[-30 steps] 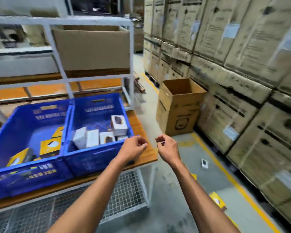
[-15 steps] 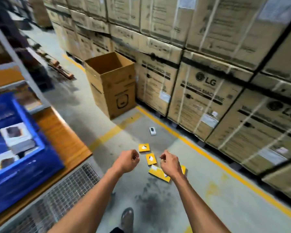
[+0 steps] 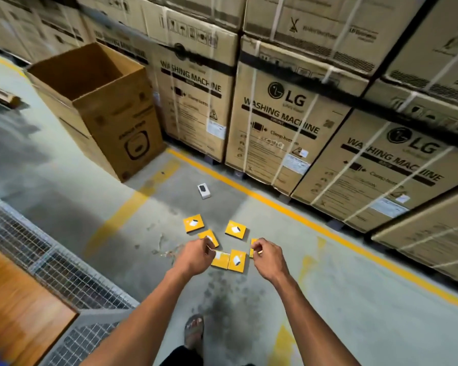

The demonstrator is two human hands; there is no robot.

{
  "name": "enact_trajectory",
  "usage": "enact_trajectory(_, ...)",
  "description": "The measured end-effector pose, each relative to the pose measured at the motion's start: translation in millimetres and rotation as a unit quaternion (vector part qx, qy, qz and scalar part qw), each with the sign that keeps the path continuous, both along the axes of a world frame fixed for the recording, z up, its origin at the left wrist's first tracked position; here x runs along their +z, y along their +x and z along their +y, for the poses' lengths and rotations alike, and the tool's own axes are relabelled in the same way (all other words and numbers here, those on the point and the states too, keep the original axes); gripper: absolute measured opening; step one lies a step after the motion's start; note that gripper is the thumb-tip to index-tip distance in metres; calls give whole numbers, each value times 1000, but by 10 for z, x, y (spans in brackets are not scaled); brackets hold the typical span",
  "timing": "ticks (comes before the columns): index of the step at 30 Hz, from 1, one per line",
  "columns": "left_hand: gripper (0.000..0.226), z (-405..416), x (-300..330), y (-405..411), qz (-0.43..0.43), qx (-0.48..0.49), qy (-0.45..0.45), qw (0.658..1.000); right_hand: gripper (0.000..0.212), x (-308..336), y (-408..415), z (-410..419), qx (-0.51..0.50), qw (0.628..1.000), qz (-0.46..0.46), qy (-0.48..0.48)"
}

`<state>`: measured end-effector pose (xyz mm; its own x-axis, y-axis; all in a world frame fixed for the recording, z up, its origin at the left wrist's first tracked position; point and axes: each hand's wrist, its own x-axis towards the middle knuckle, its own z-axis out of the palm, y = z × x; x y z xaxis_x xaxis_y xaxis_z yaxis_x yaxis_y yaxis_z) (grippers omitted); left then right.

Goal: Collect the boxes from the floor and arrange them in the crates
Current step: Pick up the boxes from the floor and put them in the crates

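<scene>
Both the left hand [image 3: 196, 256] and right hand [image 3: 266, 256] hang loosely curled, holding nothing, above the yellow boxes [image 3: 235, 229] clustered on the floor [image 3: 341, 307]. Crouch low, stack several (one white box [image 3: 204, 191] lies farther off, toward the big open carton [image 3: 101, 107]), then grip them flat.

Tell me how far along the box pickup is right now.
Nothing already done shows here; the crates are out of view. Both hands, left and right, hang empty over the yellow boxes. Left: those boxes and the white box lie on the floor.
</scene>
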<state>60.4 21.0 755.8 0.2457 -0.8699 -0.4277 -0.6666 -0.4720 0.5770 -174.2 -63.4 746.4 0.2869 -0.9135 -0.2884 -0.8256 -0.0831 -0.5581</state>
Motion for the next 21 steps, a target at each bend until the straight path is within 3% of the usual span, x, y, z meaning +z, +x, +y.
enact_trajectory(11, 27, -889, -709, -101, -12, -44, 57, 997, 14, -901, -255, -704, 20, 996, 42, 74)
enact_trajectory(21, 33, -1277, -2654, -301, -4, -4, 107, 994, 17, -2696, -351, -1218, 95, 984, 89, 125)
